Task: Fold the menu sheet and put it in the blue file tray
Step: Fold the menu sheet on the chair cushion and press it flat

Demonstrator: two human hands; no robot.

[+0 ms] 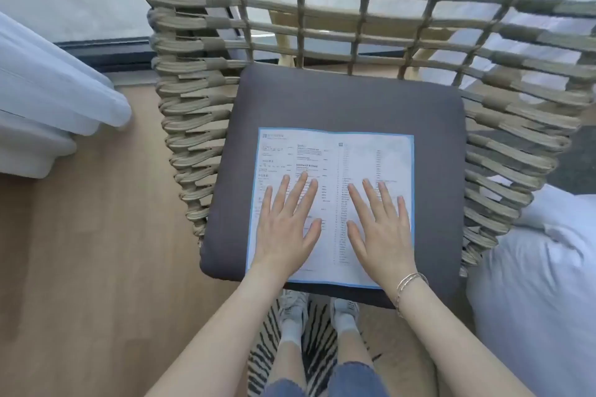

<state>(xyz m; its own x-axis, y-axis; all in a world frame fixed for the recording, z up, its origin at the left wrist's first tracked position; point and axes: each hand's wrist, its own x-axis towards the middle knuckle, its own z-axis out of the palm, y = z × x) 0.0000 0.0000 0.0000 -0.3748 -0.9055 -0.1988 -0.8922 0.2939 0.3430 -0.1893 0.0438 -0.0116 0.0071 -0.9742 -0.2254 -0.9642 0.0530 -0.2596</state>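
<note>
The menu sheet (335,155), white with a light blue border and printed columns, lies unfolded and flat on the dark grey seat cushion (338,100) of a woven chair. My left hand (287,222) rests palm down on the sheet's left half, fingers spread. My right hand (380,226) lies palm down on the right half, fingers spread, with bracelets at the wrist. Neither hand grips the paper. No blue file tray is in view.
The woven rope chair (193,100) wraps around the cushion at the left, back and right. A white curtain (48,90) hangs at the left, white bedding (541,284) sits at the right. Wooden floor and a striped rug (319,325) lie below, by my feet.
</note>
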